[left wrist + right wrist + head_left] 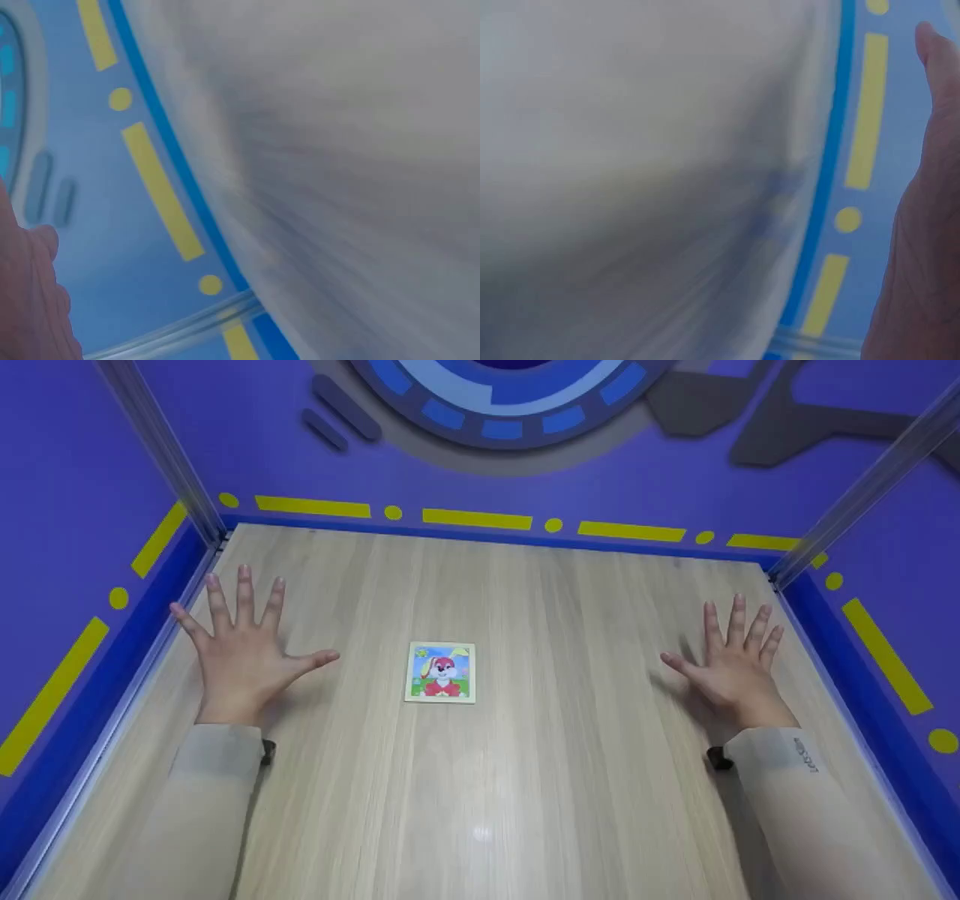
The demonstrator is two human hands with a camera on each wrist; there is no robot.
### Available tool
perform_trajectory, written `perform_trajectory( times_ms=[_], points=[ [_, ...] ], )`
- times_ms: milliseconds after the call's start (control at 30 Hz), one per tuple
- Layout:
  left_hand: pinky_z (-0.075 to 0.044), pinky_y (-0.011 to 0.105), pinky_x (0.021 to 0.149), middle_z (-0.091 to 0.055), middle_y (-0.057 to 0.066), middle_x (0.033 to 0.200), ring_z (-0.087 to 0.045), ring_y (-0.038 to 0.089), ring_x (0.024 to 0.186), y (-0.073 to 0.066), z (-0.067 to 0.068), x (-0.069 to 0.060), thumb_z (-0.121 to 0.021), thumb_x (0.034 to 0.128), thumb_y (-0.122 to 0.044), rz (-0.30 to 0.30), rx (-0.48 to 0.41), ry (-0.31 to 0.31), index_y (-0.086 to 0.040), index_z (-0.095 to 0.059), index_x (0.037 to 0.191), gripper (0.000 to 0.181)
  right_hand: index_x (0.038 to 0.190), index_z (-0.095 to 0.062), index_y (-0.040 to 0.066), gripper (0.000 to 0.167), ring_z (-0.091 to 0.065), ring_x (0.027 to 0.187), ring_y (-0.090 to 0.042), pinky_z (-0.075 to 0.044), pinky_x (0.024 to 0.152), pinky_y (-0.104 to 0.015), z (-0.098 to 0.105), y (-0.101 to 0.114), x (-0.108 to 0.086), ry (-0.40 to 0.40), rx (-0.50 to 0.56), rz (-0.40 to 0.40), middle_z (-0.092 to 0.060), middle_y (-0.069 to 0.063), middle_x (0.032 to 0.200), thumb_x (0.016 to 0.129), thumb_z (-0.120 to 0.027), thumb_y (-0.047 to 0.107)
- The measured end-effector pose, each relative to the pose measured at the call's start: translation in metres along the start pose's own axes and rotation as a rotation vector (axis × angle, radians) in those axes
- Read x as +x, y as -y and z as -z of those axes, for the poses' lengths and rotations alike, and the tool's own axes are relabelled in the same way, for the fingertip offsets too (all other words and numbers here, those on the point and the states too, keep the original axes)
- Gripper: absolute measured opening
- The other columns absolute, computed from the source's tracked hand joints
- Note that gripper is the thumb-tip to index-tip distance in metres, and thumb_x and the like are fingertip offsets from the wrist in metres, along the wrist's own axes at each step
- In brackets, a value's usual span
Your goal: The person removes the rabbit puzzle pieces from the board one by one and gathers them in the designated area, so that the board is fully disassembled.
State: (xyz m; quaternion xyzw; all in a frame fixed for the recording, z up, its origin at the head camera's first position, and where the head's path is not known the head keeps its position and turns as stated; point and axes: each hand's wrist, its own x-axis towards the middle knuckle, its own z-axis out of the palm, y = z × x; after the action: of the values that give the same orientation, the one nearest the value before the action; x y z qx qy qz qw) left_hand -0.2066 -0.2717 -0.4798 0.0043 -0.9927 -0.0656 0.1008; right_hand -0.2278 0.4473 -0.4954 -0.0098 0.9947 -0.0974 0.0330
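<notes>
A small, nearly square picture board (440, 673) lies flat left of the table's middle, showing a red cartoon rabbit inside a pale border. To its left my left hand (244, 660) is spread wide, fingers straight and thumb pointing toward the board. On the far right, my right hand (739, 675) is likewise spread, its thumb pointing inward and a shadow beside it. Both hands hold nothing, and each is apart from the board. Only part of the left hand (34, 300) and right hand (919, 255) shows in the wrist views, where the board is not seen.
The wood-grain table (555, 780) is bounded by a blue back wall (480, 487) and blue side walls with yellow dashes. Metal posts (169, 450) stand in the back corners. Dark wrist devices (720, 758) sit at both sleeve cuffs.
</notes>
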Motion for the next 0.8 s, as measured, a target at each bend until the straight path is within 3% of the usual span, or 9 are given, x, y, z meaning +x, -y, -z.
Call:
perform_trajectory(
  times_ms=[233, 400, 633, 800],
  points=[
    [0.024, 0.09, 0.126, 0.024, 0.008, 0.19, 0.026, 0.046, 0.176, -0.018, 0.002, -0.001, -0.056, 0.0777, -0.108, -0.008, -0.046, -0.014, -0.032, -0.004, 0.184, 0.14, 0.179, 0.023, 0.022, 0.125, 0.051, 0.163, -0.045, 0.039, 0.125, -0.076, 0.006, 0.036, -0.002, -0.07, 0.025, 0.073, 0.051, -0.005, 0.176, 0.102, -0.052, 0.087],
    [0.023, 0.089, 0.128, 0.021, 0.009, 0.191, 0.018, 0.046, 0.178, -0.027, 0.003, 0.001, -0.061, 0.0753, -0.106, -0.003, -0.087, -0.049, -0.03, -0.006, 0.184, 0.144, 0.181, 0.018, 0.025, 0.127, 0.046, 0.166, -0.045, 0.035, 0.131, -0.072, 0.001, 0.061, 0.003, -0.11, 0.094, 0.111, 0.046, -0.005, 0.181, 0.1, -0.06, 0.084],
    [0.011, 0.09, 0.132, 0.019, 0.009, 0.191, 0.012, 0.046, 0.179, -0.042, 0.0, 0.007, -0.066, 0.0755, -0.104, 0.018, -0.178, -0.061, -0.029, -0.004, 0.184, 0.146, 0.183, 0.01, 0.033, 0.122, 0.034, 0.174, -0.042, 0.014, 0.138, -0.08, -0.016, 0.102, 0.021, -0.166, 0.266, 0.146, 0.033, -0.001, 0.188, 0.101, -0.069, 0.074],
    [0.0, 0.089, 0.135, 0.009, 0.011, 0.193, 0.005, 0.046, 0.18, -0.056, -0.005, 0.014, -0.074, 0.0784, -0.096, 0.004, -0.282, -0.042, -0.025, -0.01, 0.185, 0.143, 0.183, 0.005, 0.038, 0.117, 0.025, 0.177, -0.04, 0.0, 0.138, -0.084, -0.028, 0.134, 0.029, -0.175, 0.316, 0.169, 0.028, 0.004, 0.19, 0.101, -0.07, 0.072]
  ],
)
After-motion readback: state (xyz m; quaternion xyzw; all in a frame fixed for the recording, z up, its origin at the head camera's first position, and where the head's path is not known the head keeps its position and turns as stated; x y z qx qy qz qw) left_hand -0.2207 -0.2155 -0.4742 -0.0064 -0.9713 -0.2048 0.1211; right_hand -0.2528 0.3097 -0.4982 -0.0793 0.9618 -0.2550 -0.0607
